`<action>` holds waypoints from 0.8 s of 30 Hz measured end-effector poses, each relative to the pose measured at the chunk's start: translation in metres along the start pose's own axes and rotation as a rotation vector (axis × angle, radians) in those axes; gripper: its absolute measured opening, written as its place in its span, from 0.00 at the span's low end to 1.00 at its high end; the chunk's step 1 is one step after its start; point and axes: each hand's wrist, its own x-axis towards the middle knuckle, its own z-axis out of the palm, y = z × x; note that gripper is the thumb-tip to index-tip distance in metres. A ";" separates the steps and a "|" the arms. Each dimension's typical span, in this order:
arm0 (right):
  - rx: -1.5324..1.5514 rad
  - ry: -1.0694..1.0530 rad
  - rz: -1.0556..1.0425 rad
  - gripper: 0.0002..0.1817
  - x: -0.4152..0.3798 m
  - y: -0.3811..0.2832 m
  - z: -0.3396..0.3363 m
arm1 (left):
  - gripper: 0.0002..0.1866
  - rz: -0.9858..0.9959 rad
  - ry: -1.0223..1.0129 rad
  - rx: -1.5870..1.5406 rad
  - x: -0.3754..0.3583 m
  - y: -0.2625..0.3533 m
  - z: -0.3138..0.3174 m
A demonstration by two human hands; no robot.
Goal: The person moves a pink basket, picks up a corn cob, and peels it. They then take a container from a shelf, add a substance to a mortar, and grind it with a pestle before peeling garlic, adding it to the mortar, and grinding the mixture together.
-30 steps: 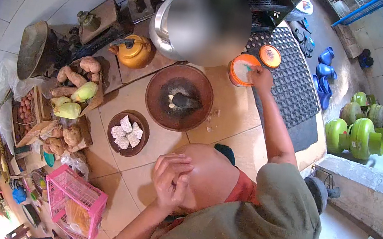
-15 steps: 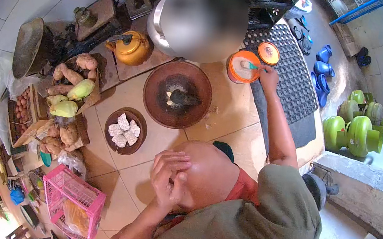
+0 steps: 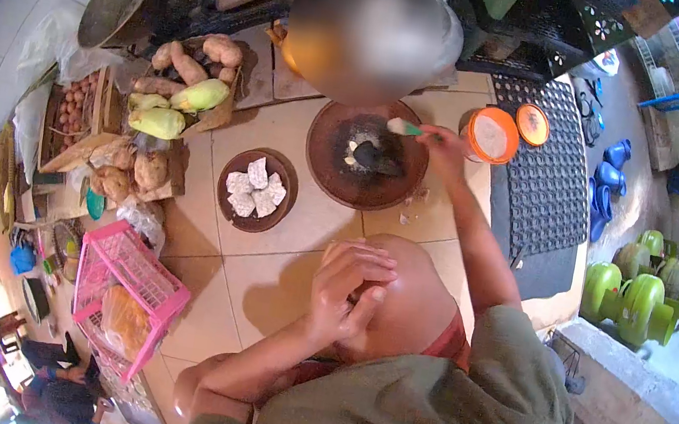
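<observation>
In my right hand (image 3: 443, 150) is a green-handled spoon (image 3: 413, 130), heaped with pale powder, over the far right rim of a wide brown mortar (image 3: 320, 176). A dark pestle (image 3: 380, 162) lies in the mortar beside pale pieces that look like garlic cloves (image 3: 352, 154). My left hand (image 3: 353, 289) rests on my bent knee, holding nothing, its thumb apart from the loosely curved fingers. Left of the mortar stands a small brown bowl (image 3: 225, 211) with several white blocks like tempeh (image 3: 256, 191). The orange tub (image 3: 491, 136) of pale powder stands uncovered to the right, its lid (image 3: 532, 124) behind it.
Sweet potatoes (image 3: 189, 64) and chayotes (image 3: 199, 94) fill a box at left. A pink basket (image 3: 136, 269) stands nearer me. A black mat (image 3: 539, 172) lies right, with green gas cylinders (image 3: 640, 301) beyond. Another person (image 3: 62, 394) is at lower left.
My right hand has moved left with the spoon, out of the orange tub and over the mortar's edge. The view has shifted. My left hand stays on the knee.
</observation>
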 end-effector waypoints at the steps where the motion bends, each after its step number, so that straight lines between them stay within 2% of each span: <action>1: -0.121 -0.021 0.030 0.09 -0.005 -0.021 0.018 | 0.07 -0.002 0.008 0.004 0.000 0.000 0.000; 2: -0.242 -0.040 0.061 0.08 -0.009 -0.041 0.032 | 0.07 0.001 0.002 0.012 -0.001 0.001 0.000; 3: -0.239 -0.044 0.057 0.08 -0.008 -0.036 0.047 | 0.08 0.003 -0.006 0.020 -0.001 0.001 -0.001; 5: -0.584 -0.103 -0.315 0.09 -0.009 -0.016 0.073 | 0.08 0.002 -0.008 0.029 -0.001 0.000 -0.002; 9: -0.656 -0.069 -0.423 0.09 -0.007 -0.045 0.055 | 0.09 -0.008 0.008 0.030 -0.003 -0.003 -0.007; 11: -0.590 0.014 -0.083 0.09 -0.010 -0.050 0.027 | 0.10 -0.011 0.017 0.029 -0.004 -0.005 -0.010; 13: -0.037 0.176 -0.116 0.10 -0.012 -0.009 -0.002 | 0.10 -0.008 0.018 0.021 -0.005 -0.008 -0.012; 15: 0.097 0.315 -0.096 0.10 -0.017 -0.015 -0.052 | 0.13 0.000 0.017 0.018 -0.007 -0.012 -0.014; 17: 0.176 0.473 0.028 0.10 -0.022 0.008 -0.093 | 0.14 -0.003 0.016 -0.003 -0.008 -0.012 -0.014; 18: 0.172 0.484 0.029 0.10 -0.022 0.019 -0.109 | 0.14 -0.005 0.019 -0.018 -0.008 -0.012 -0.015; 20: -0.079 0.505 0.095 0.10 -0.018 0.045 -0.135 | 0.12 0.002 0.015 -0.019 -0.008 -0.011 -0.014; 21: -0.168 0.443 0.071 0.11 -0.016 0.044 -0.141 | 0.10 0.003 0.019 -0.014 -0.008 -0.011 -0.014; 22: -0.172 0.459 0.074 0.11 -0.012 0.044 -0.144 | 0.10 0.011 0.007 -0.022 -0.007 -0.011 -0.013; 24: -0.558 0.297 -0.307 0.14 -0.003 0.042 -0.148 | 0.09 -0.003 0.010 0.002 -0.007 -0.009 -0.012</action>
